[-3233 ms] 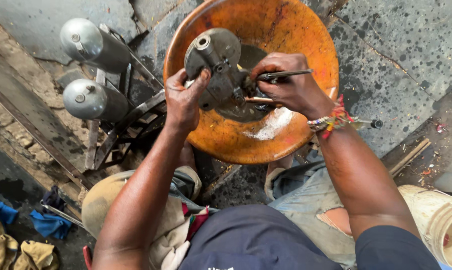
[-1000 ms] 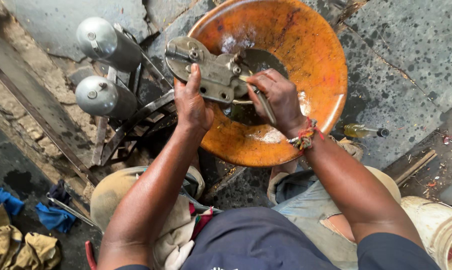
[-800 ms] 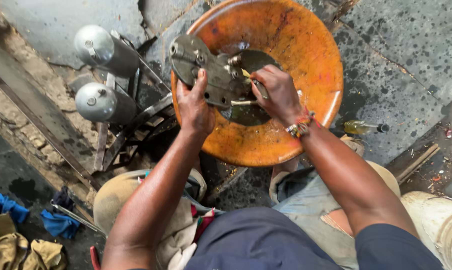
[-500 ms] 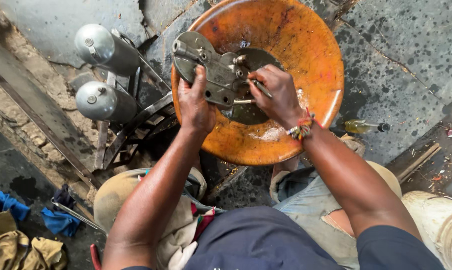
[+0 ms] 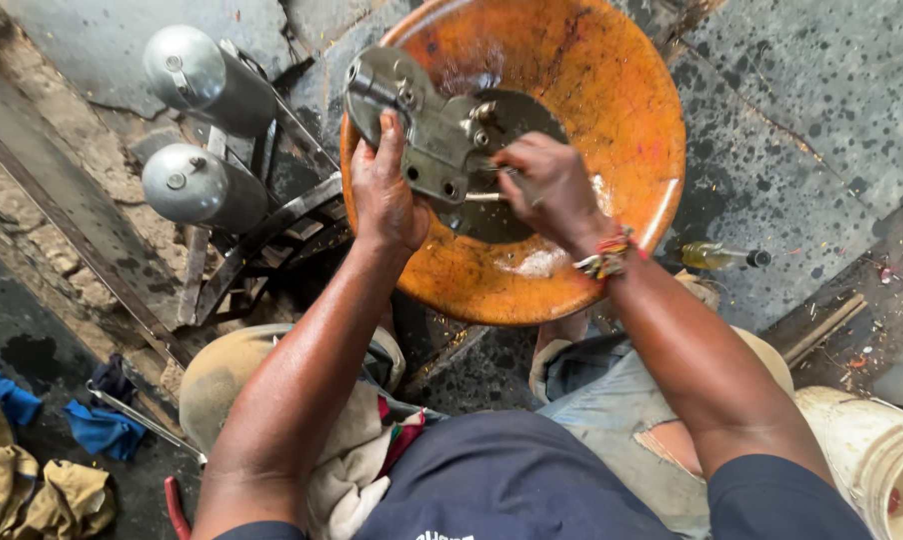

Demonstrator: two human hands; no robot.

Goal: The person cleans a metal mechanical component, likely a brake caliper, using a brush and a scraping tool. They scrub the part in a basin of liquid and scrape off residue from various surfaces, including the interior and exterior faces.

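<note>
Green-yellow bottle (image 5: pixel 717 256) lies on floor, right of orange basin (image 5: pixel 632 120). Left hand (image 5: pixel 384 190) grips grey metal part (image 5: pixel 427 125) over basin. Right hand (image 5: pixel 547 185), just beside, clenched on thin tool (image 5: pixel 484 197) touching part.

Oil-stained workshop ground seen from above, in daylight.

The concrete floor (image 5: pixel 822 110) is grey, cracked and speckled with dark spots. Two silver metal cylinders (image 5: pixel 197 130) lie on a dark steel frame (image 5: pixel 262 235) at the left. Blue rags (image 5: pixel 97 425) and tan cloth (image 5: pixel 42 500) lie at lower left. A small bottle (image 5: pixel 722 256) lies at right, near a wooden strip (image 5: pixel 822 330) and a white bucket (image 5: pixel 887 460).
</note>
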